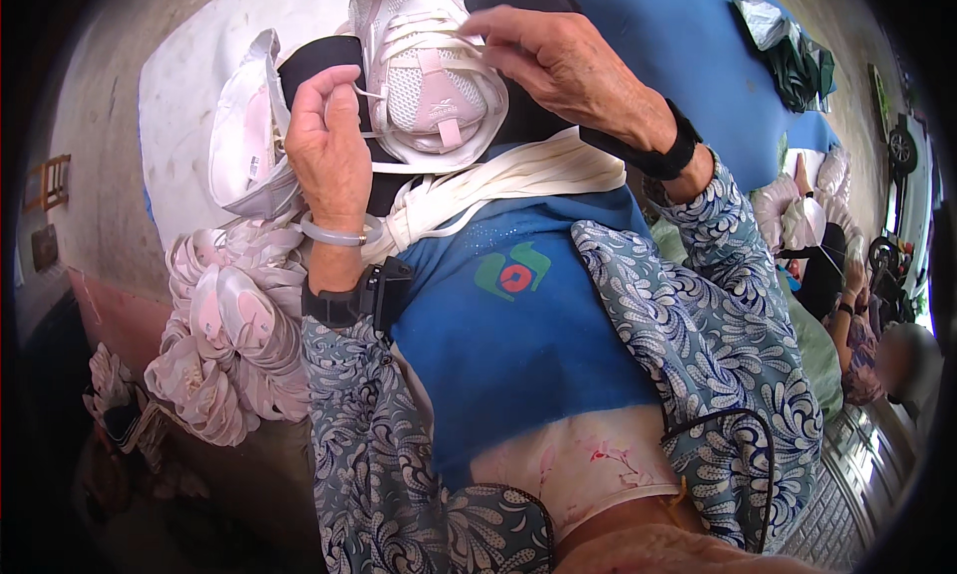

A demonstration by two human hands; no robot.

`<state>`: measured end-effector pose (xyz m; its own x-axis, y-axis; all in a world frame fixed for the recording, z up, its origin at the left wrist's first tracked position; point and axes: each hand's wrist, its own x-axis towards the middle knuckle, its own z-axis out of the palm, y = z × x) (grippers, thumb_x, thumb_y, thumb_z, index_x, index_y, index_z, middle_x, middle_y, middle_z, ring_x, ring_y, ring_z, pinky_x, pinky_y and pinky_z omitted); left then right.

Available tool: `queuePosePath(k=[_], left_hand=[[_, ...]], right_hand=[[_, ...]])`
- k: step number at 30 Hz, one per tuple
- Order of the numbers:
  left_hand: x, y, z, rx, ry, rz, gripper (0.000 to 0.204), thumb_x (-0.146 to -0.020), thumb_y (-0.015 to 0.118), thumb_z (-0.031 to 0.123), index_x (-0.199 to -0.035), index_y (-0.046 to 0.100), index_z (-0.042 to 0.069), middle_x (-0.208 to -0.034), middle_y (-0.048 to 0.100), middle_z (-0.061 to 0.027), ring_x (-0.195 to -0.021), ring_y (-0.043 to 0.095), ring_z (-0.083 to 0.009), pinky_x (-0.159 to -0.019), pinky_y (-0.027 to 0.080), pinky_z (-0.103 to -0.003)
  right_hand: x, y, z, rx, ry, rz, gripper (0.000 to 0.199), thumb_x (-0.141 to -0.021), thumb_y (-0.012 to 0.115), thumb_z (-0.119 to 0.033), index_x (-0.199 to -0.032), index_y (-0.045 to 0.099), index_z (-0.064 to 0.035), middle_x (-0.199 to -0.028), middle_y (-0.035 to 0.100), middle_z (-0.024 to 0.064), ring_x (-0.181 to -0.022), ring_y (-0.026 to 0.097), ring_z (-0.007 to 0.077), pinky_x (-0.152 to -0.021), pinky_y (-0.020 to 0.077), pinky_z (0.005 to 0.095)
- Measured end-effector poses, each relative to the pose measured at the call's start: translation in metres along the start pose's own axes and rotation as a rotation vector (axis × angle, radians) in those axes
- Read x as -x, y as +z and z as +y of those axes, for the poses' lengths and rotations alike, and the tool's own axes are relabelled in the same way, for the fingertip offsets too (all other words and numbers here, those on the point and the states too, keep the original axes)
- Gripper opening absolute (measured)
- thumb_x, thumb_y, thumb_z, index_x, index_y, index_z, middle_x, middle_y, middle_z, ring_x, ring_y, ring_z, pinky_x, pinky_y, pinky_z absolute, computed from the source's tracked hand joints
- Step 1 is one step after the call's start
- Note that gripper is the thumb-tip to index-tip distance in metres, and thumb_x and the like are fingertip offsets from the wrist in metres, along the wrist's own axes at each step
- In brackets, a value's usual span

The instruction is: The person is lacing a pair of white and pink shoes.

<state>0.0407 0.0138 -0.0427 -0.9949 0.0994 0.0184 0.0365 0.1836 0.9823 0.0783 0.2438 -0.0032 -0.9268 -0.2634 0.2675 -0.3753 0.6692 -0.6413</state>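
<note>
A white and pink mesh sneaker [436, 80] lies in front of me, toe toward me, with white laces crossing its tongue. My left hand [329, 145] is beside its left side, closed in a pinch on a shoelace [371, 94] that runs to the shoe. Over the right side of the lacing is my right hand [563, 70], fingers bent and closed; its fingertips are at the laces, and what they hold is hidden. A bundle of loose cream laces [508, 185] lies across my lap, just below the toe.
A white and pink shoe piece [244, 135] rests left of my left hand. Several more pink and white shoe parts [234, 325] are piled below it. Blue sheeting [658, 35] spreads on the right, with a dark green bag [797, 65]. Another person's hand [854, 275] works at the far right.
</note>
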Motion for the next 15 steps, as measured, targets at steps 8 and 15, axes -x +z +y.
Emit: queuePosePath(k=[8,15], left_hand=[[0.006,0.019,0.014,-0.1,0.122,-0.073,0.015,-0.088,0.066,0.014,-0.093,0.062,0.0,-0.077,0.057,-0.0008,-0.068,0.05,-0.007,-0.063,0.044,-0.021],[0.011,0.027,0.013,-0.059,0.085,-0.101,0.013,-0.084,0.069,0.009,-0.09,0.063,0.0,-0.073,0.051,0.0013,-0.062,0.044,-0.006,-0.057,0.041,-0.021]], right_hand=[[0.013,-0.007,0.005,0.115,0.132,0.027,0.016,-0.09,0.058,-0.011,-0.102,0.063,-0.0011,-0.084,0.066,0.0123,-0.07,0.063,0.0226,-0.066,0.0507,0.03],[0.006,0.009,-0.011,-0.026,-0.018,0.167,0.012,-0.083,0.062,-0.013,-0.09,0.064,-0.0029,-0.078,0.061,0.014,-0.071,0.061,0.0322,-0.062,0.0494,0.0375]])
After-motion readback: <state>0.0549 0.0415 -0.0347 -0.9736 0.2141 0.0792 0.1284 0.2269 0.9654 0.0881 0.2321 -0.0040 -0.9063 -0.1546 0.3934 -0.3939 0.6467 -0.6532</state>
